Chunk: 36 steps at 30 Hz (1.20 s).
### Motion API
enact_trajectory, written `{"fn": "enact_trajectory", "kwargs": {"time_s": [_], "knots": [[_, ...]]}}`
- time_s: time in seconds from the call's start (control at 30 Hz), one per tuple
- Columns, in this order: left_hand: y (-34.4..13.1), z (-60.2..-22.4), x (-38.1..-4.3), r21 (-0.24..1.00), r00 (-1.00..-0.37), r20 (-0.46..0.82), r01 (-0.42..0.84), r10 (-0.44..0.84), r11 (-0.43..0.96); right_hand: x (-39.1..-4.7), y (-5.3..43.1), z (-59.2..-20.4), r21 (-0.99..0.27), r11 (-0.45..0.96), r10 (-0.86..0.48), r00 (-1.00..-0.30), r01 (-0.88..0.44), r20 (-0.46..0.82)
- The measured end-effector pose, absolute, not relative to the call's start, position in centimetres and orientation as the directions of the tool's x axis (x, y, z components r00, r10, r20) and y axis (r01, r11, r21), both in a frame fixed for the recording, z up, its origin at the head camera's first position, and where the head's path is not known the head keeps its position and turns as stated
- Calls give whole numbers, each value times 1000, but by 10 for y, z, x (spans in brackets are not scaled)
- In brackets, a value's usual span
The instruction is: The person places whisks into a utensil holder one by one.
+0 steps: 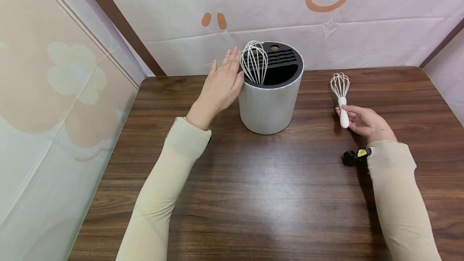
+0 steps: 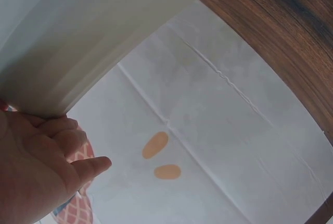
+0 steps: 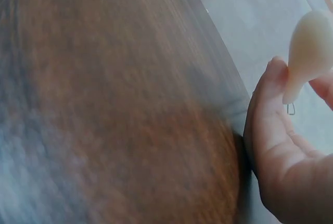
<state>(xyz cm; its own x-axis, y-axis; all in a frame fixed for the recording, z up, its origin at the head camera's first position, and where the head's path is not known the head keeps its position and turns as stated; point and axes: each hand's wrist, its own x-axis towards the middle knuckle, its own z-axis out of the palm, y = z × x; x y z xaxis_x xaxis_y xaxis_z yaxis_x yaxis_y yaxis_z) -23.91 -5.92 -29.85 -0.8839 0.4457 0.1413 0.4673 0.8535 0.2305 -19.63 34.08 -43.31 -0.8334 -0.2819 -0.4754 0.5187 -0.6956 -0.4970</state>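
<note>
A white utensil holder (image 1: pixel 267 110) with a slotted black top (image 1: pixel 298 57) stands near the back of the table. My left hand (image 1: pixel 222 83) lies against its left side, fingers extended along the wall. In the left wrist view, the fingertips (image 2: pixel 67 125) meet the lower part of that wall in the picture. A larger white whisk (image 1: pixel 255 65) rises from the holder's open compartment, wires up, its handle hidden inside. To the right, my right hand (image 1: pixel 366 122) pinches a small white whisk (image 1: pixel 344 118) by the handle, wire end pointing away from me. Its rounded handle end (image 3: pixel 311 47) shows in the right wrist view.
The dark wooden table (image 1: pixel 268 196) reaches back to a white printed curtain (image 1: pixel 174 47). Another printed curtain (image 1: pixel 43 104) runs along the left side. A small black device (image 1: pixel 351 157) with a yellow label sits at my right cuff.
</note>
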Motion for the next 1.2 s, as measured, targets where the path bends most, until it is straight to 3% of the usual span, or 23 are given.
{"fn": "enact_trajectory", "kwargs": {"time_s": [0.33,1.2], "knots": [[-59,-299,-240,234,-883,149,468,444,852,-196,339,-432,-493,-699,-259,-826,518,-501],[-59,-300,-240,244,-881,166,472,443,847,-194,341,-437,-493,-713,-312,-855,499,-414]]}}
